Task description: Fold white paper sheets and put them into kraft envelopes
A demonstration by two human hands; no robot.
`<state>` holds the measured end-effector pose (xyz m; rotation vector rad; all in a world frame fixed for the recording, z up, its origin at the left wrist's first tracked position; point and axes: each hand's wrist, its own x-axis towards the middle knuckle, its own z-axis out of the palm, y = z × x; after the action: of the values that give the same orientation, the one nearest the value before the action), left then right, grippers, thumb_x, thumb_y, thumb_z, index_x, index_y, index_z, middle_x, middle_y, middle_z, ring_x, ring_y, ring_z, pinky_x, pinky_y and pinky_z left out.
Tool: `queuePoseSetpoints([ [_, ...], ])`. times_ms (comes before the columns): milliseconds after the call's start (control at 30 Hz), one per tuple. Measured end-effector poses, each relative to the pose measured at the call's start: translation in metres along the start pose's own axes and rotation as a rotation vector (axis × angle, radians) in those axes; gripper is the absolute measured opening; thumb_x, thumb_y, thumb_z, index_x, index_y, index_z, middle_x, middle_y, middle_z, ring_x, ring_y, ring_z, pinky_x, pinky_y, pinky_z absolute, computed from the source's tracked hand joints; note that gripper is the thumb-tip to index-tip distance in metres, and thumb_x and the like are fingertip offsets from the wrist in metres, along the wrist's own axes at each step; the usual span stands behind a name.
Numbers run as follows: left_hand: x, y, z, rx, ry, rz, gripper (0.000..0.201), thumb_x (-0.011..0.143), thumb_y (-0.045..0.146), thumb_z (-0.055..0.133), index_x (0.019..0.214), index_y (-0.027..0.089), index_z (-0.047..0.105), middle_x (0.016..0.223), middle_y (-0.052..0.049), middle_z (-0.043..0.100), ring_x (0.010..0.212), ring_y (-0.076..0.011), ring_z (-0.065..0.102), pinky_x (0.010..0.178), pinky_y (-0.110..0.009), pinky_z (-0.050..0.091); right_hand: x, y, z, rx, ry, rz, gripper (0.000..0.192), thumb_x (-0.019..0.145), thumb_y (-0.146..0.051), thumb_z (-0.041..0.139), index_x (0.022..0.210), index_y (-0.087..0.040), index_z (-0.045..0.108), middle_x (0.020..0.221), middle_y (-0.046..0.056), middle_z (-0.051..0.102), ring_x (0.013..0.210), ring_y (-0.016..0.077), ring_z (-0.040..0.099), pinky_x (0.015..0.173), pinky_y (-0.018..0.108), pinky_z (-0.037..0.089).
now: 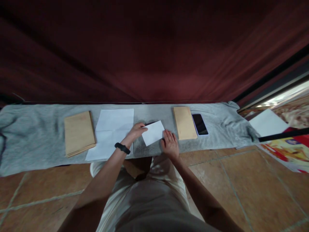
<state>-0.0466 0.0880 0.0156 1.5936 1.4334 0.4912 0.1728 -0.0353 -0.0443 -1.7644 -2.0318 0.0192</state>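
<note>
Lying on the grey cloth [36,129], the folded sheet of paper [153,132] is plain white, creased, with no writing to read. Its far corner is pinched in the left hand [136,130], while the right hand [170,144] presses flat beside its near edge, fingers spread. An open sheet [112,129], two brown envelope stacks [78,132] [184,122] and a phone [200,124] lie alongside.

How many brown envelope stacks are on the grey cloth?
2. One stack of brown paper envelopes lies at the left beside the unfolded white sheets; a narrower brown envelope stack lies right of the hands, touching the black phone. How many envelopes each stack holds cannot be told.
</note>
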Motion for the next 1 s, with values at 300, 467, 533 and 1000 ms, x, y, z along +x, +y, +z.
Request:
queuePoseSetpoints([
  [300,-0.037,0.011,0.011,-0.658,-0.035,-0.185,0.033,0.07,0.04,0.075,0.093,0.019,0.067,0.087,-0.006,0.072,0.085,-0.0239,0.069,0.067,-0.033,0.055,0.008,-0.002,-0.015,0.221,0.016,-0.022,0.051,0.099,-0.016,0.038,0.149,-0.021,0.049,0.15,0.009,0.054,0.139,0.0228,0.049,0.118,0.045,0.038],
  [467,-0.046,0.016,0.003,-0.701,0.038,-0.147,0.043,0.084,0.05,0.064,0.114,0.019,0.067,0.118,-0.01,0.071,0.104,-0.0239,0.068,0.079,-0.033,0.058,0.019,-0.005,-0.035,0.327,-0.027,0.044,0.038,0.104,-0.025,0.038,0.125,-0.023,0.069,0.121,0.007,0.074,0.114,0.0223,0.066,0.103,0.038,0.051],
  [533,-0.05,0.017,-0.002,-0.685,0.111,-0.077,0.043,0.087,0.048,0.061,0.12,0.021,0.067,0.13,-0.01,0.067,0.116,-0.0241,0.063,0.085,-0.031,0.056,0.023,-0.005,-0.043,0.364,-0.042,0.086,0.036,0.105,-0.031,0.039,0.118,-0.024,0.072,0.113,0.006,0.076,0.107,0.0229,0.069,0.096,0.036,0.054],
  [1000,-0.048,-0.003,0.009,-0.354,0.064,-0.021,0.029,0.076,0.046,0.068,0.067,0.02,0.061,0.057,0.005,0.056,0.051,-0.0112,0.05,0.051,-0.024,0.037,0.048,0.009,-0.036,0.517,-0.034,0.215,0.028,0.098,-0.029,0.053,0.118,-0.022,0.072,0.115,0.006,0.077,0.102,0.023,0.073,0.089,0.033,0.059],
])
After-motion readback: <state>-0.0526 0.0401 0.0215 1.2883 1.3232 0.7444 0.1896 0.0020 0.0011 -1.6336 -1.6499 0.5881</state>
